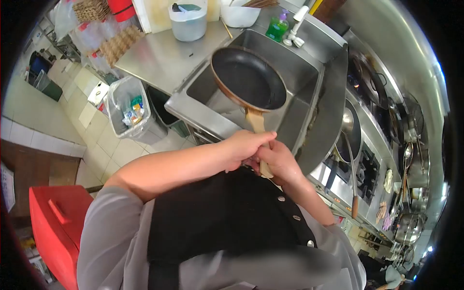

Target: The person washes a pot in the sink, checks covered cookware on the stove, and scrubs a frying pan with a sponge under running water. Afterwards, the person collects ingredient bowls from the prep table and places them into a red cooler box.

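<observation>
A frying pan (pixel 249 77) with a dark inside and a copper-brown rim is held over the steel sink (pixel 203 104). Its pale, wood-coloured handle (pixel 256 122) points back toward my body. My left hand (pixel 244 147) is closed at the handle, with the thumb lying across it. Just beside it, my right hand (pixel 280 158) grips the handle nearer its end, which pokes out below. The two hands touch each other, and some of their fingers are hidden beneath. The pan's inside faces up and looks bare.
A white tap (pixel 294 36) and a green soap bottle (pixel 277 26) stand behind the sink. At left are a steel counter (pixel 154 58) with a white bucket (pixel 188 24) and a grey bin (pixel 126 108) holding rubbish. A stove with a wok and ladle (pixel 350 145) lies right.
</observation>
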`<act>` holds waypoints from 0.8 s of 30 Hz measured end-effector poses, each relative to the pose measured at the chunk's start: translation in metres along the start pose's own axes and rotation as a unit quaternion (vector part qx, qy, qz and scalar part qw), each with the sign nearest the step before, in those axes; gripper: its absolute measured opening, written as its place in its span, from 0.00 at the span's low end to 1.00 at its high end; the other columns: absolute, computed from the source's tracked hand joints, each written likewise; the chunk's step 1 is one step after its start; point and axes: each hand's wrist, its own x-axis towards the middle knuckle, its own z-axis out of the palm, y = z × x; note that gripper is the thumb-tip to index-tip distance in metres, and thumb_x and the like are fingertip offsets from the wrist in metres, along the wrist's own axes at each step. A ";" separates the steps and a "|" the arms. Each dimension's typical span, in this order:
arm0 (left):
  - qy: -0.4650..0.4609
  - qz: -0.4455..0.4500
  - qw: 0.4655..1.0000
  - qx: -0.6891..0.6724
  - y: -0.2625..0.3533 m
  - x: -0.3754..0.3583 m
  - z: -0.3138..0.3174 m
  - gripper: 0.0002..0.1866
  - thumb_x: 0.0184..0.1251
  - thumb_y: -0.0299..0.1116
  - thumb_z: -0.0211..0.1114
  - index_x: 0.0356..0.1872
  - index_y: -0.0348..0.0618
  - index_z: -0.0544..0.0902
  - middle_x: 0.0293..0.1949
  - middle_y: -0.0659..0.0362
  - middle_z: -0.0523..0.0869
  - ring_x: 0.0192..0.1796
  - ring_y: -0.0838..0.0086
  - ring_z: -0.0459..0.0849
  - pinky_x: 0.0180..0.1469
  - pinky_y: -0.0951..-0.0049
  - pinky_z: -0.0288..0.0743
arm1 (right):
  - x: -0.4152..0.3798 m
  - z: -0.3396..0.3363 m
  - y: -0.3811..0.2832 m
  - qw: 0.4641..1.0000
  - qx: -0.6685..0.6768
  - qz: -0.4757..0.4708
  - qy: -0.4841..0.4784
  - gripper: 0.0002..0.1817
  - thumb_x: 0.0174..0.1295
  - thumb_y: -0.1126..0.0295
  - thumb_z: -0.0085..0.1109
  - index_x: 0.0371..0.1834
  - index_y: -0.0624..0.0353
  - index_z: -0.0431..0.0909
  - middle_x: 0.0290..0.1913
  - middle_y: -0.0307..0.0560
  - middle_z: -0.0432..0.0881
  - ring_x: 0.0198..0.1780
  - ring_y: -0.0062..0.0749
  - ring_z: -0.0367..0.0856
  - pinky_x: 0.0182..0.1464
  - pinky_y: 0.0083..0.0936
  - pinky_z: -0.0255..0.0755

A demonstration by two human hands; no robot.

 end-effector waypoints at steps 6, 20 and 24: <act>-0.177 -0.126 0.975 -0.045 0.024 0.071 -0.098 0.18 0.75 0.44 0.56 0.46 0.37 0.78 0.35 0.51 0.85 0.32 0.62 0.85 0.32 0.63 0.79 | 0.079 0.022 -0.002 0.995 -0.003 0.058 0.075 0.14 0.66 0.61 0.60 0.35 0.64 0.77 0.27 0.44 0.79 0.26 0.28 0.79 0.25 0.25 0.71; -0.093 -0.242 0.957 -0.129 0.053 0.170 -0.220 0.15 0.76 0.35 0.54 0.24 0.49 0.70 0.14 0.70 0.70 0.16 0.81 0.68 0.22 0.74 0.68 | 0.207 -0.134 -0.138 0.837 -0.434 -0.041 0.331 0.18 0.65 0.57 0.62 0.43 0.64 0.83 0.32 0.47 0.86 0.35 0.34 0.83 0.42 0.29 0.76; -0.130 -0.262 0.948 -0.128 0.072 0.157 -0.233 0.14 0.74 0.35 0.56 0.24 0.51 0.70 0.15 0.73 0.68 0.16 0.84 0.66 0.22 0.77 0.66 | 0.303 -0.216 -0.157 0.687 -0.590 -0.044 0.421 0.25 0.66 0.53 0.57 0.57 0.62 0.77 0.50 0.59 0.84 0.56 0.52 0.81 0.59 0.41 0.73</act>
